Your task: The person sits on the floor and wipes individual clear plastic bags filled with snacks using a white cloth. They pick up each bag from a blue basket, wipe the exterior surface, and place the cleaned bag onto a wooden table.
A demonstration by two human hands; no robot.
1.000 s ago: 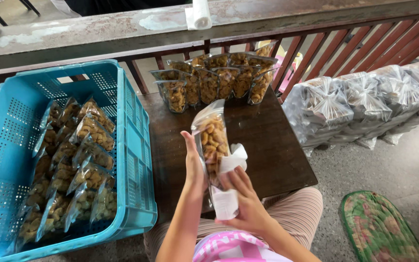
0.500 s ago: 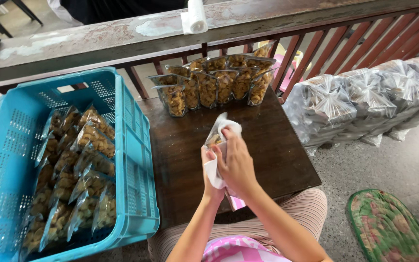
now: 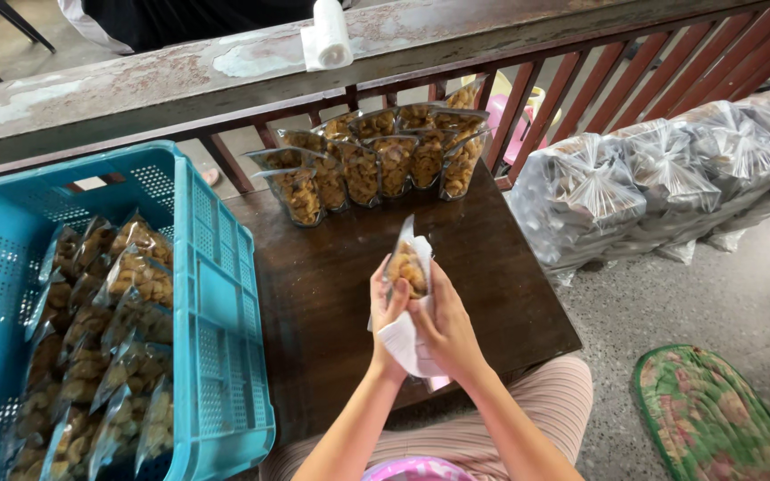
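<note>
Head view: blue crate [image 3: 216, 294] holds snack bags [image 3: 104, 347]

Crate: we are seeing a blue crate [image 3: 216, 312] holding snack packets [image 3: 100, 347].
Railing: we are seeing a paper roll [image 3: 327, 36] lying on top.

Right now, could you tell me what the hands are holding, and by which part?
Both hands hold one clear snack bag over the table. The left hand grips its left side, the right hand its lower right, together with a white paper.

Dark wooden table [image 3: 331, 303]: row of snack bags [image 3: 376, 165] along far edge (standing upright).
</note>
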